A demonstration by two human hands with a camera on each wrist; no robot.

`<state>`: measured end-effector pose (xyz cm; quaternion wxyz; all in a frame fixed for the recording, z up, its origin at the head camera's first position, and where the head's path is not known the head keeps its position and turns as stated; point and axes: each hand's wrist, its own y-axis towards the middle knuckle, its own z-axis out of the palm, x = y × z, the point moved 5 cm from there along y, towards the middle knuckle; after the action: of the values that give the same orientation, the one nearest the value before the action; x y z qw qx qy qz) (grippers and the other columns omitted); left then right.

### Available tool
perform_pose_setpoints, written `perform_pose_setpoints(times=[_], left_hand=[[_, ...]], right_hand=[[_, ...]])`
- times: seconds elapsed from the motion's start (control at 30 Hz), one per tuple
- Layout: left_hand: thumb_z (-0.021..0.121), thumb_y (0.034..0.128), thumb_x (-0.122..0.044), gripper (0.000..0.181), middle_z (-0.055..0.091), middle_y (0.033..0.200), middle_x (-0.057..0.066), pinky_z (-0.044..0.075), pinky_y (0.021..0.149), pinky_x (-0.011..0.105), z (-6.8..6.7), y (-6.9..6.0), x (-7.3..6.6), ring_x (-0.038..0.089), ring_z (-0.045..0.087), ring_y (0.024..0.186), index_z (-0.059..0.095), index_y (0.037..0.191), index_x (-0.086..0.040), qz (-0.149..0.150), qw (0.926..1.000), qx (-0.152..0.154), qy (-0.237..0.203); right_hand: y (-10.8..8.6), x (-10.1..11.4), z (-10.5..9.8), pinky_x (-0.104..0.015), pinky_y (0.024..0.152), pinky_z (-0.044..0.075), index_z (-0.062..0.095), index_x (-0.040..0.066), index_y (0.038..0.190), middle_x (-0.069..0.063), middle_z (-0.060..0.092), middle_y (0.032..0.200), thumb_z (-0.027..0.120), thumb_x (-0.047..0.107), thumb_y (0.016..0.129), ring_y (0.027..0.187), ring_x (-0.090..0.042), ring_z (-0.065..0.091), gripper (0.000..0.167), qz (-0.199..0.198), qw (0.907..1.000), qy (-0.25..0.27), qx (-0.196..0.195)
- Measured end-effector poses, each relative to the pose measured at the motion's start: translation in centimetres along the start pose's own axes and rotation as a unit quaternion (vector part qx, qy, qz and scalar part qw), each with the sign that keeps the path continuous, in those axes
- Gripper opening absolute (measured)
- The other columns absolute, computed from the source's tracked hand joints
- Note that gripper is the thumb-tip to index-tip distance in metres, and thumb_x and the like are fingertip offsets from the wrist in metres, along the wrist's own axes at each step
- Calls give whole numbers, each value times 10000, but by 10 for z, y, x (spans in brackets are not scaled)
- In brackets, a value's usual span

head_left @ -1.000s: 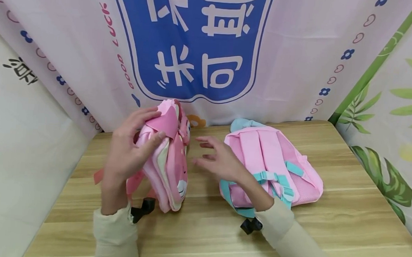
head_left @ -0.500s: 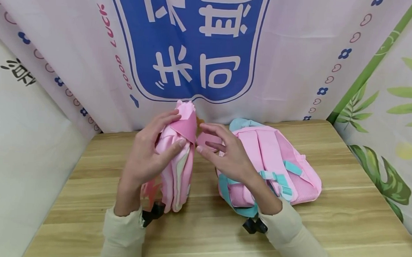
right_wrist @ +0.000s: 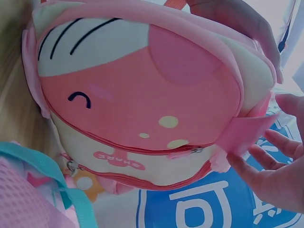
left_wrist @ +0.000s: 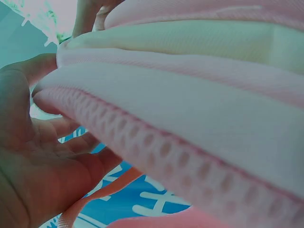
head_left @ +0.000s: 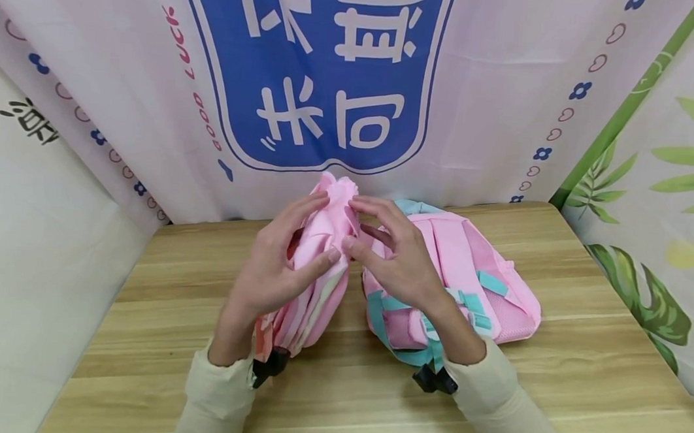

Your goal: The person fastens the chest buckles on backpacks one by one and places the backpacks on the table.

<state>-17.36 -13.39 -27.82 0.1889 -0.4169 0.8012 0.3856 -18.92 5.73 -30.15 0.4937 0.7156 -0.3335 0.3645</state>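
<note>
My left grip point(head_left: 274, 265) held the pink fabric backpack with a printed smiling shark face point(right_wrist: 137, 99) by its raised end, thumb across the near side and fingers behind the mesh back, probably so that the soft body would stand on edge rather than flop over. My right grip point(head_left: 395, 255) curved about the pointed pink fabric fin point(right_wrist: 244, 135) on the opposite side; whether I pinched it I could not tell, but a hand there likely steadied the front panel. A flat coral strap point(head_left: 263, 337) hung below my left grip, by the wrist. Just beyond my right grip, the pink mesh backpack with turquoise straps point(head_left: 465, 252) lay harness side up on the wood-grain worktop point(head_left: 360, 407), where, I judged, its flat lie needed no hand.
</note>
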Motion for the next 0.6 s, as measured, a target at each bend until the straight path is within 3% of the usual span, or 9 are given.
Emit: perform_pose_setpoints(times=[0.27, 0.47, 0.6], left_hand=[[843, 905, -224, 744, 515, 1644, 79, 510, 1158, 581, 6, 0, -5, 309, 507, 1507, 530, 1574, -133, 118, 9997, 200, -95], [841, 920, -156, 699, 549, 1603, 92, 554, 1120, 468, 3, -5, -6, 319, 630, 1382, 549, 1552, -103, 81, 9984, 364, -428], [844, 907, -95, 700, 557, 1593, 117, 573, 1075, 437, -5, -8, -4, 320, 632, 1378, 557, 1545, -89, 25, 9979, 296, -570]], right_hand=[[-2, 0, -7, -415, 1164, 519, 568, 131, 1535, -49, 525, 1585, 767, 234, 1004, 1460, -231, 539, 576, 186, 9979, -589, 191], [-3, -2, -13, -451, 1169, 518, 546, 169, 1555, -28, 517, 1596, 769, 323, 1005, 1439, -215, 543, 613, 389, 9948, -907, 246], [-5, -4, -17, -495, 1162, 523, 537, 208, 1562, -18, 507, 1611, 763, 391, 998, 1472, -243, 522, 635, 594, 9909, -1155, 354]])
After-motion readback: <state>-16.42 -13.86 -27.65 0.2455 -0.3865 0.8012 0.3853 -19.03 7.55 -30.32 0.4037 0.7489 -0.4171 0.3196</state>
